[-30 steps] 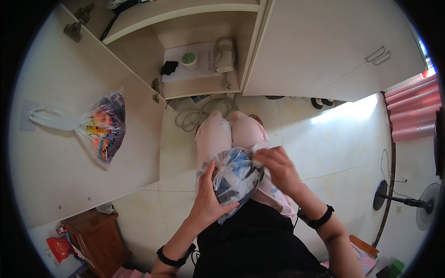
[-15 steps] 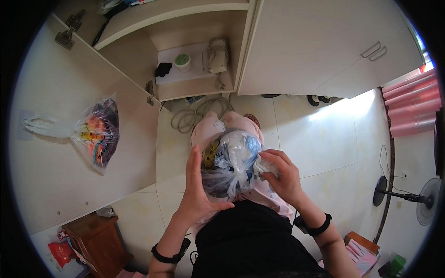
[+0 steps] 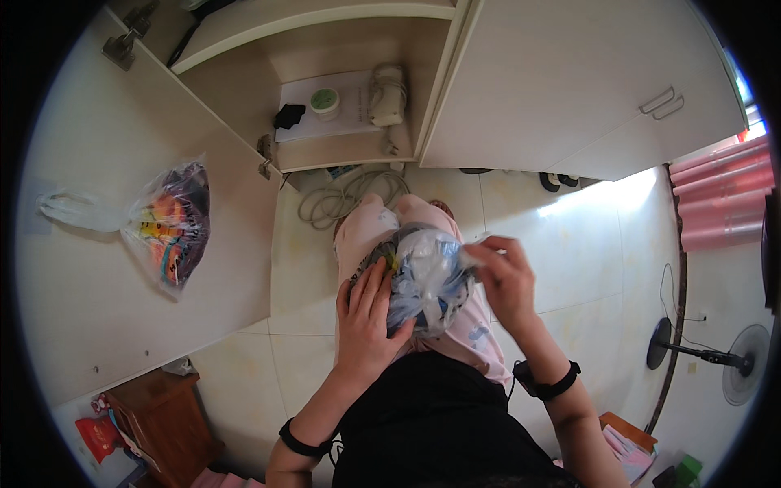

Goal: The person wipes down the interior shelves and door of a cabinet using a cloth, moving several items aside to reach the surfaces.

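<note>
Left hand point(image 3: 368, 319): lies flat against the left side of the clear plastic bag point(image 3: 429, 281), fingers point(image 3: 376, 281) spread and pressed onto its skin, thumb toward the bag's lower edge; a dark band sits on the wrist.
Right hand point(image 3: 506, 281): at the bag's upper right, fingers point(image 3: 486, 252) drawn together and pinching a fold of the plastic film; a dark band on this wrist too.
Clear plastic bag: rests on the person's lap, on pale pink trousers point(image 3: 382, 224), between the two sets of fingers; it is bulging, with dark and blue things inside that cannot be made out.
Beyond the fingertips: a coil of pale cable point(image 3: 346, 198) lies on the tiled floor point(image 3: 586, 236), just past the knees.
Further beyond: an open cupboard shelf point(image 3: 342, 146) carries a round green-lidded tub point(image 3: 325, 101), a small black item point(image 3: 289, 115) beside it and a white bundled cord point(image 3: 387, 93).
Left of the left fingers, well apart: the open cupboard door point(image 3: 106, 285), with a second plastic bag point(image 3: 172, 221) of bright things against it.
Right of the right fingers, far off: a standing fan point(image 3: 732, 366) on the floor.
</note>
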Available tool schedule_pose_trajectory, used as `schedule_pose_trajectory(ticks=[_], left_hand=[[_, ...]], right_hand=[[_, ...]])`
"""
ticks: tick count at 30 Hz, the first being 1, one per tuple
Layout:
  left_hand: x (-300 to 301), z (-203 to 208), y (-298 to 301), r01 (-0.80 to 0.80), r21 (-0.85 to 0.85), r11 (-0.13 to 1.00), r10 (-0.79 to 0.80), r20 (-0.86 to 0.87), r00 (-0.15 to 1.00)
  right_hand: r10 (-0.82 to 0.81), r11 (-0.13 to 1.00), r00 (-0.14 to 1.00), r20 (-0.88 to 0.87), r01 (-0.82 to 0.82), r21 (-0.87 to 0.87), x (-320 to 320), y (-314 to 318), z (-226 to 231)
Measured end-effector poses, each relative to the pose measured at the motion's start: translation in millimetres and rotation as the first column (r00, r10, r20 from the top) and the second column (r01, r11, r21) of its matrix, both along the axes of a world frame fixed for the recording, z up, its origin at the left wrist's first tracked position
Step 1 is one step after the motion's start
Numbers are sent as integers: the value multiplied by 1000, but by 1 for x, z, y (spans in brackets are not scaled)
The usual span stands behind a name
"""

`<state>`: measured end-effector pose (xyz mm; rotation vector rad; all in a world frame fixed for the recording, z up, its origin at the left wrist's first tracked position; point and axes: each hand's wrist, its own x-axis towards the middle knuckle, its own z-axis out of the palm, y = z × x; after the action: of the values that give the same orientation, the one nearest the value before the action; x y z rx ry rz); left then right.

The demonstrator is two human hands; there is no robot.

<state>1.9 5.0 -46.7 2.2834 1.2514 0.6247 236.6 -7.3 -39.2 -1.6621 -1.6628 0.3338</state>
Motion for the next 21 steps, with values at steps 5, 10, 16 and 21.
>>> schedule_pose_trajectory(ticks=[5, 10, 16, 21], left_hand=[[1, -1, -7, -7, 16, 1000, 5, 75, 997], [-5, -13, -17, 72, 336, 939, -97, 58, 994], [-9, -20, -13, 69, 423, 903, -112, 78, 991], [-4, -14, 0, -33, 165, 986, -1, 202, 979]], right_hand=[[92, 995, 993, -78, -87, 55, -29, 3, 32], [354, 921, 904, 239, -382, 83, -10, 22, 20], [98, 992, 984, 146, -109, 68, 1, 36, 45], [395, 914, 913, 100, -402, 62, -45, 37, 35]])
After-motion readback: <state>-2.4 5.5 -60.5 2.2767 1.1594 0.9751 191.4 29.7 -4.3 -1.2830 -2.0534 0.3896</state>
